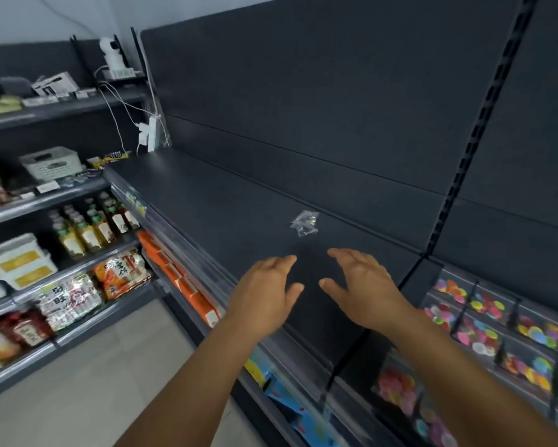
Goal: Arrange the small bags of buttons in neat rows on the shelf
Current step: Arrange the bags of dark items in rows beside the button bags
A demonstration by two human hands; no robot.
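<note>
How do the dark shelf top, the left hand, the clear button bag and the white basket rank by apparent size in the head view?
1. dark shelf top
2. left hand, though it lies nearer the camera
3. white basket
4. clear button bag

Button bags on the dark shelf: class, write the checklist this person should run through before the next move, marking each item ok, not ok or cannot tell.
1. Left hand free of any load: ok, fingers relaxed, holding nothing.
2. Right hand free: ok, open, holding nothing.
3. Small bag of buttons within view and unobstructed: ok, lying beyond both hands near the back panel.
4. Shelf has bare space for rows: ok.
5. Neat rows already formed: not ok, only one bag lies there.
6. More bags nearby to place: cannot tell.
</note>
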